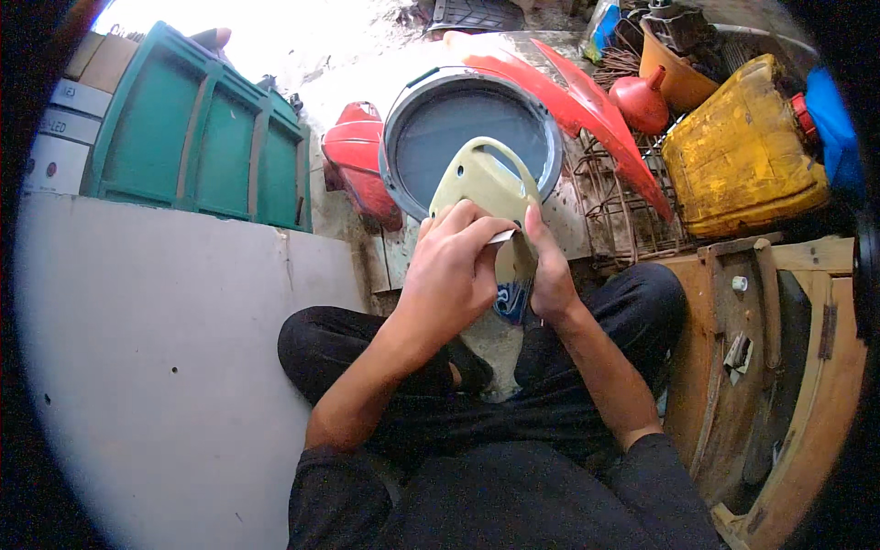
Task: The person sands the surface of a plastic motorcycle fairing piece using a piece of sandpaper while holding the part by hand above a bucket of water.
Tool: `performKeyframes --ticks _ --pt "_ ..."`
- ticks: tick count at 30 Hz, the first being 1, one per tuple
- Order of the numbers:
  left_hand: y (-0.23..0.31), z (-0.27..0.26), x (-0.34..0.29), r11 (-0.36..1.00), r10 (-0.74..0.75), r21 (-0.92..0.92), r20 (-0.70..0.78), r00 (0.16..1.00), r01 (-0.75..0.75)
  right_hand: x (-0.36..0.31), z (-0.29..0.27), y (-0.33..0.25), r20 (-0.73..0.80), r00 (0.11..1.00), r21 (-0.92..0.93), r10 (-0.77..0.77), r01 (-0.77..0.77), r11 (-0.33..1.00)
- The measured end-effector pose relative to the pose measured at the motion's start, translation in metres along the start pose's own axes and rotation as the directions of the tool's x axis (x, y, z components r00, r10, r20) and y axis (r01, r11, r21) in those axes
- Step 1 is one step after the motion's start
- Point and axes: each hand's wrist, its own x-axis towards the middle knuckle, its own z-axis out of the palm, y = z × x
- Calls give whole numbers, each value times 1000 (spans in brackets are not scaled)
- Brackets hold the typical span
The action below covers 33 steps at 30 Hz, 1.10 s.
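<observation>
A pale yellow-green plastic panel [486, 168], with small round holes and a looped, open upper end, stands tilted between my hands in front of the bucket. My left hand [451, 266] is closed with its fingers pressed to the panel's face, pinching a small folded piece of thin sheet [501, 236] that looks like sandpaper. Around the panel's right edge my right hand [553, 270] is closed, thumb upward along the rim. Below the hands, the panel's lower part is partly hidden by my left hand and wrist.
A round bucket [396, 176] of greyish water stands ahead. Red plastic panels [353, 151] lie on both sides of it. At right are a wire rack [616, 206], a red funnel [642, 99], a yellow jerrycan [733, 151] and a wooden frame [825, 367]. A white board [174, 367] lies left, by a green frame [151, 128].
</observation>
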Motion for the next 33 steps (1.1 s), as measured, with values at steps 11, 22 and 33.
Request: performKeyframes --ticks 11,22,33 --pt "-4 -16 6 976 -34 -217 -5 999 32 0 2 -18 14 997 239 72 -73 968" --pt "8 12 -13 903 278 308 113 954 -300 6 -17 -17 99 995 443 -16 -30 896" --pt "10 -11 -7 966 216 89 241 946 -243 7 -14 -25 -88 995 318 36 -6 948"
